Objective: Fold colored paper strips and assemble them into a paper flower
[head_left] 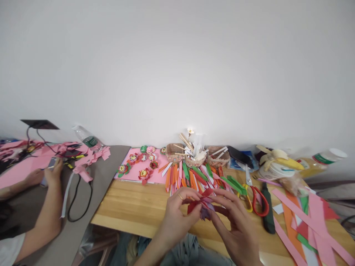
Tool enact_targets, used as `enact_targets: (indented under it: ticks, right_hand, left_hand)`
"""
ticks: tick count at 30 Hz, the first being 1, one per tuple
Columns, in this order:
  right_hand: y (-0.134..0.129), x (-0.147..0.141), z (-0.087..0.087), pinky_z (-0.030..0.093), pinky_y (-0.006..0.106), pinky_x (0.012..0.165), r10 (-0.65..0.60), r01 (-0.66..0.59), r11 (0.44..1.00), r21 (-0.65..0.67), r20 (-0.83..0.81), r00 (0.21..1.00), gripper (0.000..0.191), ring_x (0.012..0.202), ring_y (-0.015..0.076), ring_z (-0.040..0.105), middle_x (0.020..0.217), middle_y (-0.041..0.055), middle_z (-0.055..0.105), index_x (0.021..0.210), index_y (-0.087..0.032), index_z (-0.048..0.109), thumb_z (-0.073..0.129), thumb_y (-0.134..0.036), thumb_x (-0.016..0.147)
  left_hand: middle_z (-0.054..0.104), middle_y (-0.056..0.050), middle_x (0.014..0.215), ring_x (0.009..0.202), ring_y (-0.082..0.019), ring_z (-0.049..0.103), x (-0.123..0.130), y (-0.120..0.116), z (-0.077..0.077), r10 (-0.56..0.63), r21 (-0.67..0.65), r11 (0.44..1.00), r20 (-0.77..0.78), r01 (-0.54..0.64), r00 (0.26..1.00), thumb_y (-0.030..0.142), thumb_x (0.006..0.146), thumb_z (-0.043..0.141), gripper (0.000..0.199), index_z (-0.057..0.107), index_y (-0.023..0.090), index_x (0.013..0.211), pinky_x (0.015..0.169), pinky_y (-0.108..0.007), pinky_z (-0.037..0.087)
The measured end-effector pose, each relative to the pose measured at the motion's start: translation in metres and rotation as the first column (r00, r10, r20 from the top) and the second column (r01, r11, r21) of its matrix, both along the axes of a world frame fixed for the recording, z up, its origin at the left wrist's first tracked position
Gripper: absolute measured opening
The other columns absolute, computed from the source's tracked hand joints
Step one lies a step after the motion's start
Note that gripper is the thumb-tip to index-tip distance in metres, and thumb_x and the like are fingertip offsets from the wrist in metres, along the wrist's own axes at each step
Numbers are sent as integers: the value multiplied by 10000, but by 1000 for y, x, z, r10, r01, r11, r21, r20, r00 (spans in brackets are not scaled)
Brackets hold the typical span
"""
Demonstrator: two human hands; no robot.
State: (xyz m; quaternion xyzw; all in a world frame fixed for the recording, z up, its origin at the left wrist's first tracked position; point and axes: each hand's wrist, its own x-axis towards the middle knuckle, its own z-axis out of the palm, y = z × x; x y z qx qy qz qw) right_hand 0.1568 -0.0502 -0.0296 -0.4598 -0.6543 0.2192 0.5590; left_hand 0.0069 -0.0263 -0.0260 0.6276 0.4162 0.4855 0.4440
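A small red and purple paper flower is held up between my hands, above the front edge of the wooden table. My left hand pinches its left side between thumb and fingers. On the other side, the fingers and thumb of my right hand are closed on the flower's right edge. Just behind my hands lie many folded paper strips in orange, green, white and pink. Several finished paper flowers rest on a pink sheet at the back left.
Woven baskets with sticks stand by the wall. Red-handled scissors, a dark green tool, a peeled banana and loose strips lie right. Another person's hands hold a phone at a grey table on the left.
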Motion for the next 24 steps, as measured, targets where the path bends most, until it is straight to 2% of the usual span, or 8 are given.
enact_targets:
  ticks: [2, 4, 7, 11, 13, 17, 20, 24]
  right_hand:
    - [-1, 0, -2, 626, 265, 629, -36, 34, 999, -35, -56, 998, 265, 936, 187, 601, 1066, 79, 523, 1032, -247, 608, 566, -95, 819]
    - [-2, 0, -3, 625, 266, 611, -64, 56, 996, -71, -121, 991, 223, 937, 192, 597, 1076, 83, 501, 1011, -241, 604, 567, -121, 828]
    - [-1, 1, -4, 620, 251, 592, -81, 66, 994, -93, -167, 983, 174, 927, 182, 600, 1086, 86, 482, 975, -234, 595, 562, -134, 837]
    - [0, 3, -1, 611, 273, 627, -174, 172, 984, -48, -30, 984, 92, 914, 193, 607, 1008, 82, 544, 874, -213, 628, 587, -156, 815]
    - [1, 5, 3, 594, 265, 580, -206, 208, 978, -13, 69, 976, 76, 806, 184, 628, 921, 73, 598, 855, -206, 643, 598, -171, 805]
    - [0, 6, 15, 538, 231, 492, -188, 188, 982, 17, 159, 969, 114, 563, 137, 609, 721, 22, 656, 906, -208, 648, 589, -185, 811]
    - [-1, 4, 20, 528, 228, 487, -192, 189, 981, 30, 191, 963, 150, 552, 140, 620, 713, 20, 687, 940, -216, 657, 583, -193, 812]
    - [0, 2, 19, 563, 234, 575, -209, 176, 973, 151, 245, 947, 147, 621, 152, 667, 756, 35, 713, 876, -211, 659, 593, -118, 783]
  left_hand:
    - [631, -82, 970, 942, -210, 596, -1, 1, 1, -86, -33, 996, 23, 87, 996, 146, 729, 647, 170, 628, 186, 893, 842, -350, 478]
    - [589, -90, 1123, 1097, -250, 527, -1, 1, 2, -178, -19, 984, 7, 178, 984, 184, 617, 768, 402, 629, 213, 994, 975, -405, 389]
    - [525, -92, 1230, 1184, -266, 469, 3, -1, 0, -238, -45, 970, 51, 240, 970, 134, 533, 810, 601, 587, 240, 1081, 1002, -403, 369]
    - [595, -90, 1113, 1036, -229, 575, 10, -5, -4, -142, -204, 963, 167, 175, 976, 79, 612, 715, 524, 540, 201, 1091, 891, -342, 458]
    - [614, -89, 1091, 973, -216, 602, 10, -6, -4, -110, -281, 943, 237, 176, 965, 112, 616, 724, 535, 524, 187, 1107, 866, -326, 469]
    - [639, -78, 1074, 965, -207, 601, 8, -5, -4, -131, -328, 910, 350, 253, 927, 149, 580, 776, 546, 557, 188, 1079, 855, -301, 468]
    - [659, -70, 1036, 931, -207, 610, 8, -4, -5, -120, -374, 890, 362, 262, 924, 135, 533, 798, 540, 586, 189, 1027, 808, -295, 485]
    - [678, -60, 959, 884, -204, 620, 13, -3, -6, -3, -439, 876, 405, 198, 914, 169, 522, 809, 484, 593, 176, 955, 780, -297, 491]
